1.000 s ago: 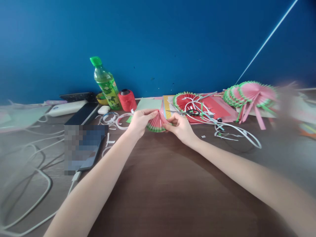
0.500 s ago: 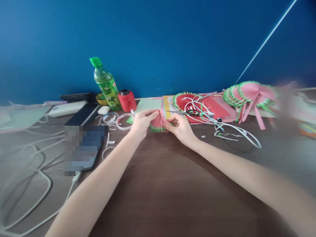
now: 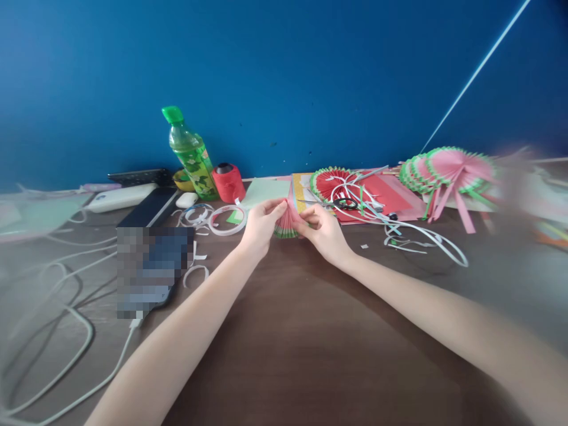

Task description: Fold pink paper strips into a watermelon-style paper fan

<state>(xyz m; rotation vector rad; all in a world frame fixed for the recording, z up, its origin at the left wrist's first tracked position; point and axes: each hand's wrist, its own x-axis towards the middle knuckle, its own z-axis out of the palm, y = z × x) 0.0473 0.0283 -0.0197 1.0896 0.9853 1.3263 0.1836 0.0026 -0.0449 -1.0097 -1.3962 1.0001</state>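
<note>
A small pleated paper fan [image 3: 286, 223], pink with a green edge, is held between both hands just above the brown table [image 3: 310, 343]. My left hand [image 3: 261, 226] pinches its left side with fingers closed. On the fan's right side my right hand [image 3: 322, 231] grips it, fingers curled. The pleats are squeezed close together, so only a narrow wedge shows between the hands.
Behind the hands lie green paper [image 3: 266, 190], a red pleated disc [image 3: 331, 180], scissors [image 3: 346, 203], white paper strips [image 3: 421, 239] and a stack of pink fans [image 3: 448, 168]. At the left stand a green bottle [image 3: 189, 154], a red spool [image 3: 228, 182], tape rings [image 3: 227, 218], a phone [image 3: 151, 266] and white cables [image 3: 57, 307].
Both hands have moved closer together, folding the fan from a wider spread into a narrower wedge. Nothing else on the table has moved.
</note>
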